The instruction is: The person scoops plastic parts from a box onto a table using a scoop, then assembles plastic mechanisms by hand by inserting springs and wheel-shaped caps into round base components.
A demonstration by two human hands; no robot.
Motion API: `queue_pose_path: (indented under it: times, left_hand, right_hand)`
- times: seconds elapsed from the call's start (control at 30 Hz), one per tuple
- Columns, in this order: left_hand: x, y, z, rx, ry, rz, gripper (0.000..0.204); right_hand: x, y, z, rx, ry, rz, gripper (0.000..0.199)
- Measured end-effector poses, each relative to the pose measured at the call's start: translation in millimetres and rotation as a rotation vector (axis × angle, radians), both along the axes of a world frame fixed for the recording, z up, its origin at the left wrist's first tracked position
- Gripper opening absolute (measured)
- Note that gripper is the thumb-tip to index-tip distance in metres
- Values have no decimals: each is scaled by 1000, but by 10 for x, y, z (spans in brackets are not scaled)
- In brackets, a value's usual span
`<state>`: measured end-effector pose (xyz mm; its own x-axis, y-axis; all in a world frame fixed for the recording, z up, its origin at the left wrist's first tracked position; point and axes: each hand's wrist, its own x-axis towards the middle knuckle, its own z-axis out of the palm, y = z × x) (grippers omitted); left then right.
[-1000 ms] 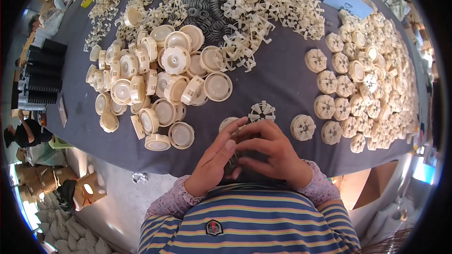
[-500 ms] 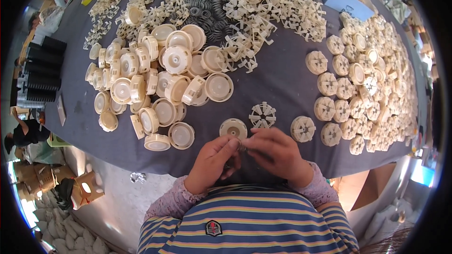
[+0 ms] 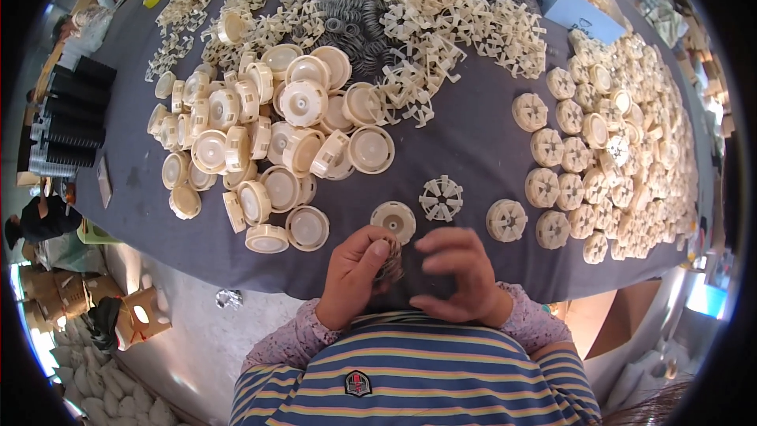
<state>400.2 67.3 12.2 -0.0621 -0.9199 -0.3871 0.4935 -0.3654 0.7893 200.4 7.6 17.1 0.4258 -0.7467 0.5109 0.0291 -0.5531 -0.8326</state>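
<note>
Head view: my left hand (image 3: pixel 356 274) is curled at the near edge of the tabletop (image 3: pixel 473 142), its fingers closed around a small coil spring (image 3: pixel 389 267) that shows between thumb and forefinger. My right hand (image 3: pixel 457 276) sits just beside it, fingers bent and half closed, fingertips (image 3: pixel 430 243) turned toward the spring; I cannot tell whether they touch it or hold anything of their own.

Just beyond the hands, three cream parts lie in a row on the grey tabletop: a round cap (image 3: pixel 393 219) nearest my left hand, a spoked wheel (image 3: pixel 441 198) in the middle, and an assembled disc (image 3: pixel 505 220) to the right, each apart from the next.

To the left lies a heap of caps (image 3: pixel 268 134), some flat, some tipped on edge. To the right, a wide spread of discs (image 3: pixel 615 150) runs to the tabletop's far right edge. At the far side lie piles of wheels (image 3: pixel 449 8) and, between them, a dark heap of springs (image 3: pixel 347 12).

A stack of black trays (image 3: pixel 67 122) stands off the left edge
</note>
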Motion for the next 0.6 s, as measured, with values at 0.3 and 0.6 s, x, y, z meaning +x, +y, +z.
queue_pose_path:
  times: [0.3,0.6]
  left_hand:
    - [-63,-13,-79,-517,-700,110,22]
    - [143,55,-99,270,-79,-218,17]
  right_hand:
    - [-7,118,-152,771,-86,191,32]
    - [-104,-115,-35,-235,398,-293,40]
